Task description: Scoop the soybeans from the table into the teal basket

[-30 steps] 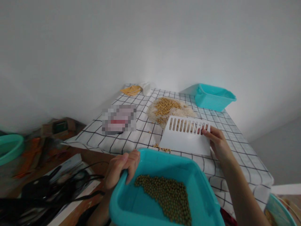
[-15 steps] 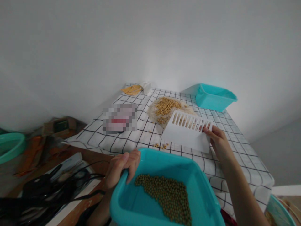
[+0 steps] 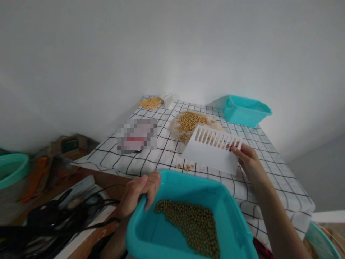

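Key relation: the heap of yellow, bean-like beads (image 3: 192, 120) on pale grain (image 3: 175, 128) lies beyond and left of the right hand (image 3: 248, 158), around mid-worktop. Between the two sits a flat white panel (image 3: 211, 155), plastic by its look, with a row of slots along its far side. Its long axis runs roughly parallel to the near edge of the worktop (image 3: 151, 160), which is covered in a white cloth with a black grid. The slotted side faces the heap and, from this view, overlaps its near right part (whether the panel touches the grain or the cloth cannot be told). The right hand is the nearer of the two hands to the heap.

Hands. Right: fingers closed on the right end of the white panel, by the last slots, thumb on the near face. Left hand (image 3: 134, 192): gripping the left rim of a deep turquoise plastic tub (image 3: 188, 186), fingers hooked over the inside. The tub stands at the worktop's near edge, its far rim toward the panel; what bears it underneath is out of sight. Greenish-brown round beads (image 3: 192, 225) cover part of its floor.

A few loose yellow beads (image 3: 184, 167) lie near the near edge, between panel and tub. A second turquoise tub (image 3: 244, 114) stands toward the far right corner.
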Motion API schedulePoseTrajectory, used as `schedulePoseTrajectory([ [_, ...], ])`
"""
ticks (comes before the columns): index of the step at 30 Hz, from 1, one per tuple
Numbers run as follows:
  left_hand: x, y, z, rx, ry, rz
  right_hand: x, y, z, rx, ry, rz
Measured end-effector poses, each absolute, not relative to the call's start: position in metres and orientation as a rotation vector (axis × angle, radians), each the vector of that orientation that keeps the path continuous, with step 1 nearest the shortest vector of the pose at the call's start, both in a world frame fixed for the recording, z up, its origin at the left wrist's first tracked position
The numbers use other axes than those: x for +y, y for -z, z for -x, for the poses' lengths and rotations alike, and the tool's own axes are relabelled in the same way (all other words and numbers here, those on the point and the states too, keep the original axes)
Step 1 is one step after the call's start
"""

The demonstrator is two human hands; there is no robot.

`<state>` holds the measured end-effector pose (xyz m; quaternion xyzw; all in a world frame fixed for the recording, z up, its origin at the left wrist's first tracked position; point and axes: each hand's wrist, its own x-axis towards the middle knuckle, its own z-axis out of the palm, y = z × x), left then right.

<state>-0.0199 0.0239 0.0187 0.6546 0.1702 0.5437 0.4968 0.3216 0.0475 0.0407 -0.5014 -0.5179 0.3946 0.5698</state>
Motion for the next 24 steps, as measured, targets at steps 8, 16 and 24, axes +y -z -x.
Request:
schedulePoseTrajectory([
  [8, 0.0232, -0.0236, 0.016, 0.443, -1.36, -1.601, 0.046, -0.0415, -0.3214, -1.291, -1.011, 1.207],
  [16, 0.0272, -0.0204, 0.0222, 0.404, -1.302, -1.639, 0.0458, -0.0416, -0.3178, -1.349, -1.211, 1.212],
  [24, 0.02, -0.0213, 0.0173, 0.522, -1.372, -1.6, 0.049, -0.0449, -0.3132, -1.261, -1.367, 1.222],
])
